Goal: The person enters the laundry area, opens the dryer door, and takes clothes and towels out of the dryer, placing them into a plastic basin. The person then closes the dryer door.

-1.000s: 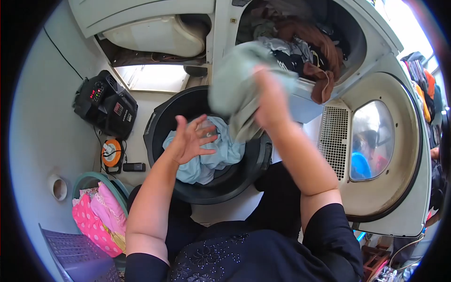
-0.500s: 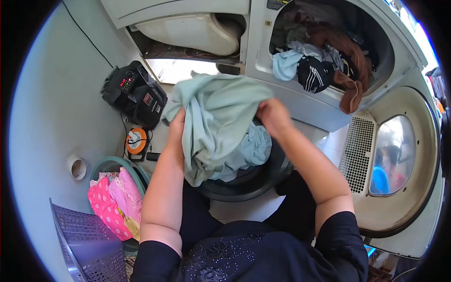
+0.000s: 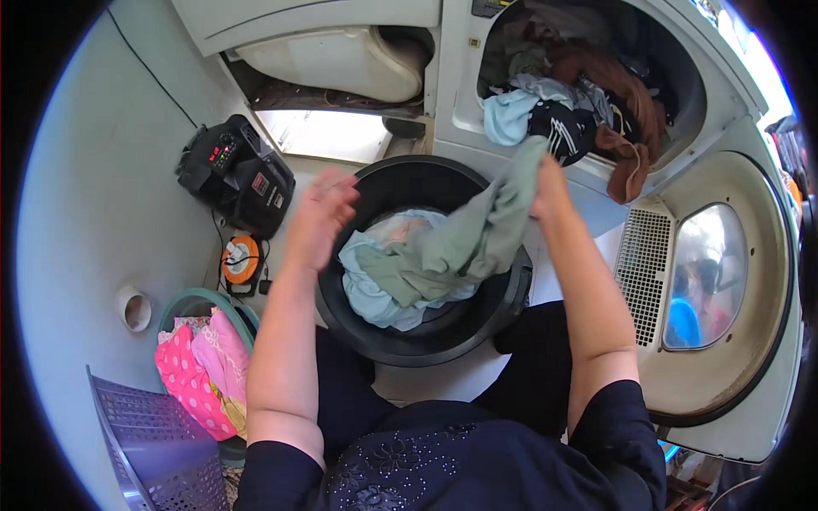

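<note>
A sage-green garment (image 3: 486, 230) stretches up from the black tub (image 3: 375, 347), its upper end gripped in my right hand (image 3: 550, 189). Its lower part still lies on light blue cloth (image 3: 375, 298) inside the tub. My left hand (image 3: 322, 220) is off the cloth, fingers apart, over the tub's left rim. The tub stands on the floor between my knees. In the dryer drum opening (image 3: 690, 111), brown, black and pale blue clothes (image 3: 588, 102) are heaped, a few hanging over the lip.
The dryer door (image 3: 741, 383) hangs open at right, beside a lint grille (image 3: 641, 277). At left are a black speaker (image 3: 234, 175), an orange cord reel (image 3: 241, 260), a green basin (image 3: 183, 302) with pink clothes (image 3: 192, 366), and a purple basket (image 3: 162, 443).
My left hand has let go of the green garment and moved apart from it. My right hand has pulled the garment up and right, uncovering the tub.
</note>
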Demonstrator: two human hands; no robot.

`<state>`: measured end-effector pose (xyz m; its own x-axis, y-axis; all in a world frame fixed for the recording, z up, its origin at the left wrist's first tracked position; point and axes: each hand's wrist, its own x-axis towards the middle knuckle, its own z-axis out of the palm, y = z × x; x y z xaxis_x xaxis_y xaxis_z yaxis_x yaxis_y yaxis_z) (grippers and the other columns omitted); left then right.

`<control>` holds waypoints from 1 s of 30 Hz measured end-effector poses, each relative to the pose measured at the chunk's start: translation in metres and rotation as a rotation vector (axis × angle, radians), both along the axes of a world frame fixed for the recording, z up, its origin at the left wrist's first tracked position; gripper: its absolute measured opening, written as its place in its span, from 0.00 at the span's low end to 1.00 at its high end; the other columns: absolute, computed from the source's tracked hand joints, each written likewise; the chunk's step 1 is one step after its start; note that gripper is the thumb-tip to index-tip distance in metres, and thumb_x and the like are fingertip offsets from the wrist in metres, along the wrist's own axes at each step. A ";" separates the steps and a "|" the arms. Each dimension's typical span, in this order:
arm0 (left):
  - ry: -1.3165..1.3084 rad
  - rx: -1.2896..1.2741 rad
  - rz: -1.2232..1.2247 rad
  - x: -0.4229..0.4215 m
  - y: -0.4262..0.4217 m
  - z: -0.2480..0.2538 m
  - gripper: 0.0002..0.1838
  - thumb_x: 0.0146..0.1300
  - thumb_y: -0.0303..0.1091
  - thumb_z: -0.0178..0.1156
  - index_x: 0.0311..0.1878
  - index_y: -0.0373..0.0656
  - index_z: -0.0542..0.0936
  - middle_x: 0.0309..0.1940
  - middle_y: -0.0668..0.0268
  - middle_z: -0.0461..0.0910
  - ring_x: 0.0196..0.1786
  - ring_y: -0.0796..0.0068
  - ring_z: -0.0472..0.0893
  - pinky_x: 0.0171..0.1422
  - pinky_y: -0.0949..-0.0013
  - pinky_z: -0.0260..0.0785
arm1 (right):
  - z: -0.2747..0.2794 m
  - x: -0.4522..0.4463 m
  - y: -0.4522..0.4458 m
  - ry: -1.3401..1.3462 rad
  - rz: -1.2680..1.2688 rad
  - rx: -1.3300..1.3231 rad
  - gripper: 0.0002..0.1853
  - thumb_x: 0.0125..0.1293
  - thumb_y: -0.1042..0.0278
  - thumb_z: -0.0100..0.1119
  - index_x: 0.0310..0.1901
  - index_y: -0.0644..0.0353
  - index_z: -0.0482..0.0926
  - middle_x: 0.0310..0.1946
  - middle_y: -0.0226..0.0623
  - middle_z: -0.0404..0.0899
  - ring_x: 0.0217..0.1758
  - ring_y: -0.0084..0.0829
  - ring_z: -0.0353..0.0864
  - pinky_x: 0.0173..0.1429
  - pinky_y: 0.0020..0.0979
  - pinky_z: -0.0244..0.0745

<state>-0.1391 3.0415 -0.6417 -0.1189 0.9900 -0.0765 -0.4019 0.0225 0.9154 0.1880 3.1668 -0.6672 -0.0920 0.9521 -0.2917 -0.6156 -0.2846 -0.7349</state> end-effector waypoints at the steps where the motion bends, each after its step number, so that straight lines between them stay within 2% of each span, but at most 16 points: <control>1: 0.221 -0.015 -0.157 0.016 -0.002 -0.014 0.30 0.57 0.35 0.58 0.62 0.41 0.60 0.56 0.56 0.68 0.53 0.71 0.71 0.52 0.71 0.66 | 0.002 -0.013 -0.012 -0.037 0.087 -0.033 0.11 0.63 0.62 0.46 0.34 0.59 0.75 0.28 0.39 0.75 0.30 0.31 0.75 0.38 0.32 0.72; 2: 0.443 -0.028 -0.312 0.030 -0.003 -0.038 0.36 0.53 0.39 0.64 0.63 0.40 0.59 0.58 0.55 0.65 0.58 0.68 0.69 0.58 0.68 0.64 | 0.018 -0.029 -0.033 0.049 0.315 -0.045 0.11 0.62 0.62 0.48 0.38 0.60 0.74 0.32 0.39 0.75 0.33 0.31 0.74 0.40 0.32 0.71; 4: 0.800 0.042 -0.361 0.059 -0.012 -0.087 0.44 0.46 0.42 0.68 0.65 0.40 0.57 0.62 0.53 0.59 0.64 0.63 0.62 0.68 0.65 0.53 | 0.066 -0.063 -0.088 0.085 0.384 0.129 0.13 0.61 0.62 0.51 0.41 0.63 0.73 0.37 0.41 0.74 0.38 0.31 0.73 0.46 0.31 0.69; 5: 0.795 0.039 -0.362 0.069 -0.008 -0.087 0.44 0.46 0.42 0.68 0.65 0.40 0.57 0.62 0.53 0.59 0.64 0.63 0.62 0.68 0.65 0.53 | 0.073 -0.070 -0.093 0.081 0.384 0.125 0.13 0.61 0.62 0.51 0.41 0.63 0.73 0.37 0.41 0.74 0.38 0.31 0.73 0.46 0.31 0.69; 7: 0.480 0.340 -0.245 0.079 -0.001 -0.086 0.47 0.44 0.44 0.69 0.66 0.40 0.56 0.63 0.53 0.58 0.64 0.62 0.61 0.70 0.67 0.48 | 0.077 -0.077 -0.101 0.308 0.611 0.502 0.17 0.57 0.64 0.55 0.45 0.64 0.72 0.47 0.47 0.71 0.49 0.35 0.70 0.55 0.33 0.63; 8: 0.459 0.279 -0.223 0.076 -0.001 -0.079 0.44 0.47 0.44 0.67 0.65 0.40 0.58 0.60 0.54 0.62 0.62 0.62 0.63 0.69 0.67 0.50 | 0.066 -0.077 -0.101 0.315 0.610 0.502 0.17 0.57 0.64 0.55 0.45 0.64 0.72 0.47 0.47 0.71 0.49 0.35 0.70 0.55 0.33 0.63; 10: 0.452 0.215 -0.197 0.063 0.003 -0.069 0.40 0.50 0.44 0.65 0.64 0.39 0.60 0.57 0.54 0.66 0.61 0.62 0.66 0.68 0.67 0.52 | 0.013 -0.080 -0.096 -0.331 0.665 0.748 0.21 0.56 0.63 0.56 0.50 0.63 0.70 0.50 0.48 0.69 0.52 0.36 0.69 0.58 0.32 0.62; 12: -0.324 0.314 -0.554 0.050 0.020 -0.074 0.35 0.53 0.51 0.60 0.60 0.40 0.65 0.50 0.58 0.72 0.51 0.65 0.71 0.61 0.66 0.60 | -0.026 -0.084 -0.093 -0.996 0.670 0.950 0.25 0.56 0.62 0.57 0.55 0.61 0.68 0.54 0.49 0.68 0.56 0.36 0.68 0.61 0.31 0.60; 14: -1.134 0.385 -0.860 0.038 0.031 -0.077 0.32 0.57 0.57 0.55 0.56 0.41 0.69 0.43 0.61 0.78 0.42 0.68 0.76 0.53 0.65 0.68 | -0.024 -0.087 -0.093 -0.855 0.673 0.784 0.25 0.56 0.61 0.56 0.55 0.61 0.69 0.53 0.48 0.69 0.54 0.36 0.69 0.59 0.32 0.62; 15: -1.132 0.380 -0.855 0.028 0.030 -0.070 0.32 0.57 0.57 0.55 0.56 0.41 0.69 0.43 0.61 0.78 0.42 0.68 0.76 0.53 0.65 0.68 | -0.019 -0.088 -0.093 -0.722 0.666 0.615 0.24 0.57 0.60 0.56 0.55 0.61 0.70 0.52 0.47 0.70 0.53 0.37 0.71 0.58 0.33 0.63; 17: -0.649 0.253 -0.375 0.005 0.025 -0.054 0.30 0.63 0.56 0.47 0.58 0.41 0.67 0.49 0.56 0.76 0.51 0.69 0.74 0.56 0.64 0.64 | -0.007 -0.091 -0.091 -0.461 0.643 0.285 0.23 0.58 0.58 0.54 0.54 0.60 0.71 0.49 0.46 0.73 0.49 0.37 0.73 0.55 0.35 0.67; 20: -0.334 0.159 -0.345 0.026 0.006 -0.038 0.37 0.55 0.62 0.55 0.56 0.38 0.68 0.46 0.58 0.76 0.43 0.70 0.75 0.51 0.67 0.67 | 0.020 -0.091 -0.083 -0.086 0.582 -0.203 0.22 0.60 0.55 0.53 0.53 0.59 0.72 0.45 0.44 0.76 0.44 0.38 0.77 0.50 0.38 0.73; 22: 0.450 -0.104 -0.329 0.053 -0.017 -0.034 0.36 0.58 0.59 0.53 0.55 0.34 0.68 0.47 0.56 0.75 0.47 0.66 0.76 0.53 0.66 0.67 | 0.039 -0.067 -0.071 0.185 0.516 -0.028 0.26 0.57 0.54 0.56 0.55 0.59 0.70 0.46 0.45 0.75 0.46 0.38 0.76 0.52 0.38 0.71; 24: 0.346 -0.175 -0.269 0.061 -0.014 -0.030 0.35 0.59 0.58 0.53 0.55 0.33 0.68 0.48 0.55 0.75 0.47 0.65 0.76 0.53 0.66 0.67 | 0.048 -0.054 -0.062 0.153 0.379 0.383 0.33 0.54 0.54 0.59 0.59 0.61 0.64 0.50 0.44 0.72 0.50 0.39 0.73 0.57 0.39 0.66; 27: 0.051 -0.380 -0.078 0.066 -0.009 -0.025 0.33 0.61 0.55 0.52 0.55 0.31 0.68 0.48 0.52 0.74 0.48 0.61 0.76 0.54 0.65 0.67 | 0.049 -0.065 -0.055 -0.050 0.330 0.553 0.32 0.56 0.65 0.59 0.61 0.65 0.59 0.53 0.47 0.69 0.57 0.40 0.68 0.62 0.33 0.59; 30: -0.104 -0.235 -0.069 0.051 -0.009 -0.015 0.31 0.63 0.53 0.49 0.55 0.31 0.68 0.48 0.51 0.75 0.47 0.63 0.77 0.53 0.66 0.68 | 0.013 -0.077 -0.078 -0.361 0.561 0.597 0.33 0.55 0.68 0.60 0.61 0.67 0.58 0.56 0.49 0.66 0.61 0.39 0.62 0.65 0.34 0.55</control>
<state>-0.0880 3.0329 -0.6564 -0.0311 0.9490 -0.3139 -0.4838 0.2605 0.8355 0.1115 3.0885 -0.6542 -0.5885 0.7970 0.1362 -0.2031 0.0173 -0.9790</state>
